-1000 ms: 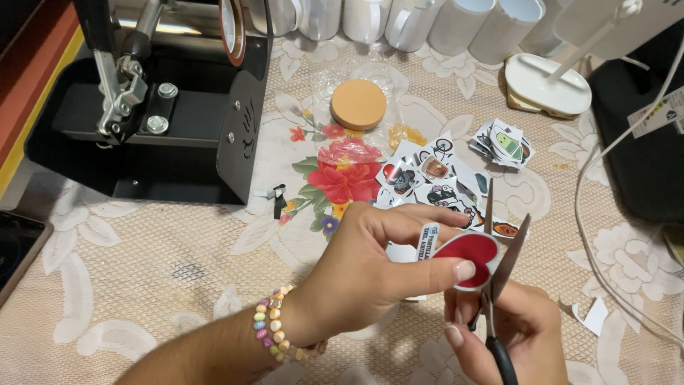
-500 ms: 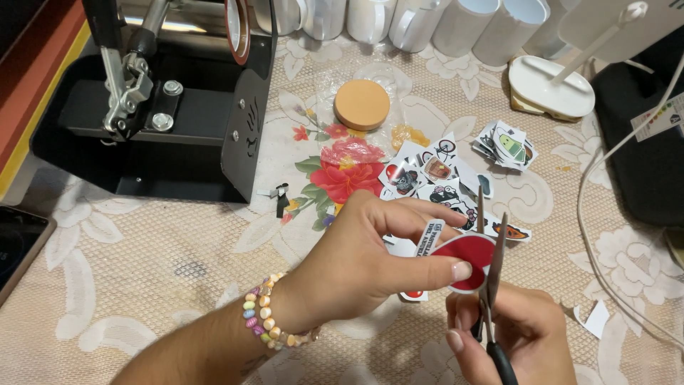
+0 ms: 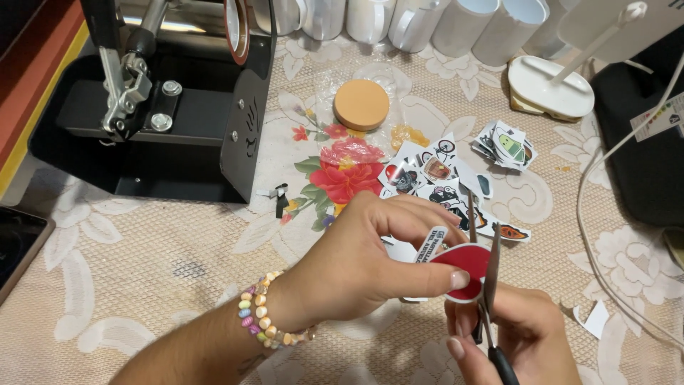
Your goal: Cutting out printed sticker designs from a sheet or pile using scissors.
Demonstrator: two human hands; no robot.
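Note:
My left hand (image 3: 363,264), with a bead bracelet on the wrist, pinches a red printed paper cut-out (image 3: 467,267) between thumb and fingers. My right hand (image 3: 513,339) grips a pair of scissors (image 3: 488,264) by the black handles, blades upright and slightly apart at the cut-out's right edge. Both hands are low in the view, above the lace tablecloth (image 3: 142,264). Behind them lies a spread of printed sticker cut-outs (image 3: 427,175).
A black mug heat press (image 3: 164,107) fills the upper left. White mugs (image 3: 456,25) line the back edge. A round tan lid (image 3: 361,104), a small pile of cut stickers (image 3: 507,146), a white stand base (image 3: 550,85), a white cable (image 3: 598,235) and paper scraps (image 3: 591,319) lie around.
The scissors have worked further along the red cut-out's edge, and my left hand has turned the piece slightly. The view has shifted a little.

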